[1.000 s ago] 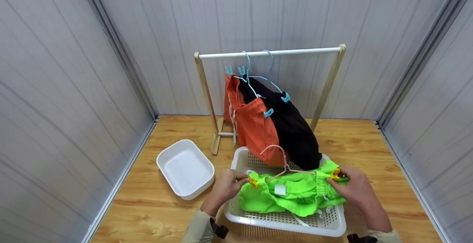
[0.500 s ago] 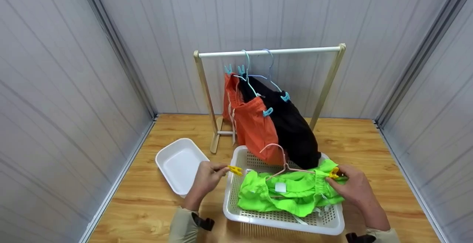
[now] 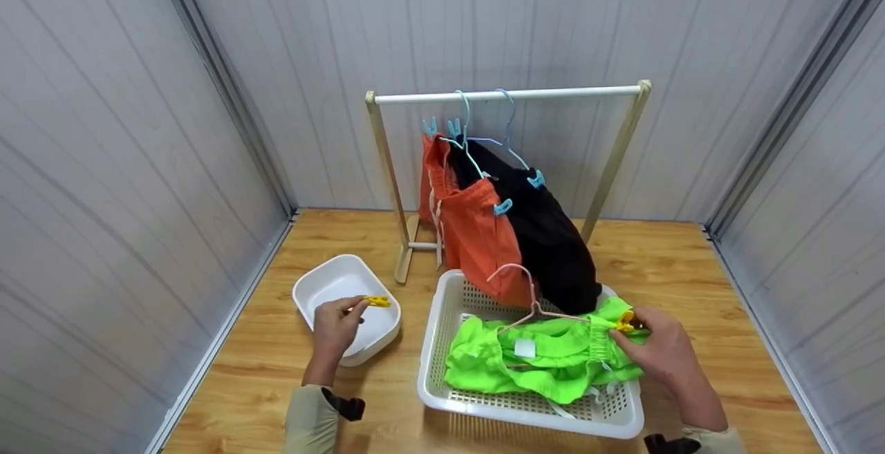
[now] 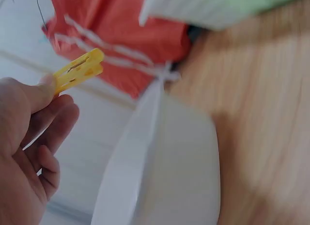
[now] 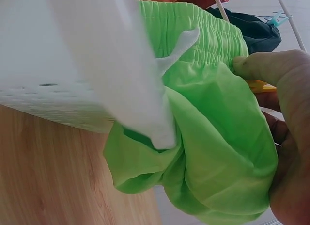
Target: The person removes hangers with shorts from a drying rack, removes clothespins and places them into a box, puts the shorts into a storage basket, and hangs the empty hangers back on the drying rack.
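black garment (image 3: 556,240) partly hidden behind orange garment (image 3: 480,229), tub (image 3: 379,345) partly covered by left hand (image 3: 335,328), any print on tag (image 3: 525,348) too small to tell, yellow clip (image 5: 260,86) mostly hidden by right hand (image 3: 662,349) in its wrist view, basket (image 5: 111,65) blurred there, sleeves (image 3: 311,418) cut off at head view's bottom

Left forearm (image 3: 323,367) and right forearm (image 3: 701,402) extended forward, well apart, the right angled inward, left grip (image 3: 335,329) pinching at the fingertips, lower fingers (image 4: 61,124) loosely bent, right grip (image 3: 660,345) pinching too, thumb (image 5: 266,67) outstretched.

Crumpled green shorts (image 3: 561,356), 2 yellow clips (image 3: 377,301)
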The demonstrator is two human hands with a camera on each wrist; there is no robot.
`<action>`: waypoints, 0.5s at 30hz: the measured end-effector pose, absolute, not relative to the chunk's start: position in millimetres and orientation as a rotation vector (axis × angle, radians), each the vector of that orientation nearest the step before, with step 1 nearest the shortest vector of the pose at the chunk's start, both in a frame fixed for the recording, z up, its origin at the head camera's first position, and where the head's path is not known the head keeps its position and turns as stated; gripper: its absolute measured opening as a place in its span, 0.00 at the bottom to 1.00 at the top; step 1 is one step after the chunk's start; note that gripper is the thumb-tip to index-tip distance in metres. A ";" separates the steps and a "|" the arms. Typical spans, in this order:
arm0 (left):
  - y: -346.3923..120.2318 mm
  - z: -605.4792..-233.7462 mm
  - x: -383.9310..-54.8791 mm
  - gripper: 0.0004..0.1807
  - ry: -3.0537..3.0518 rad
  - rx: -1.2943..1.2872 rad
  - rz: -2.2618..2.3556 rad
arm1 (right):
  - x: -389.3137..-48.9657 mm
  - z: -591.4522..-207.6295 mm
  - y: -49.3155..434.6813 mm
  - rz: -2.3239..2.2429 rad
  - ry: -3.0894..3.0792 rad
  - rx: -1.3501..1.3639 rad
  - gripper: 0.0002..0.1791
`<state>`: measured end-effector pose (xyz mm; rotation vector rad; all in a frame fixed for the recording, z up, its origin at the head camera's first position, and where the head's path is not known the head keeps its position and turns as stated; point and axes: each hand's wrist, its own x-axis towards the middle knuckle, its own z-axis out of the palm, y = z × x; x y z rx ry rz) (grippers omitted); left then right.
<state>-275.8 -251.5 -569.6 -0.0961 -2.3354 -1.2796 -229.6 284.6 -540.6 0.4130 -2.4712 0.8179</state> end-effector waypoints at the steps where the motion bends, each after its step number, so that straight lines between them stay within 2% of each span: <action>1: -256.0 -571.6 -277.5 0.06 -2.351 -0.054 -1.251 | -229.7 -540.8 284.9 0.810 -2.475 0.411 0.15; 7: -277.3 -578.6 -287.6 0.09 -2.500 0.143 -0.989 | -230.3 -541.6 284.7 0.792 -2.484 0.408 0.15; 15: -293.0 -583.0 -301.5 0.13 -2.670 0.217 -0.754 | -229.0 -541.9 283.7 0.795 -2.492 0.379 0.14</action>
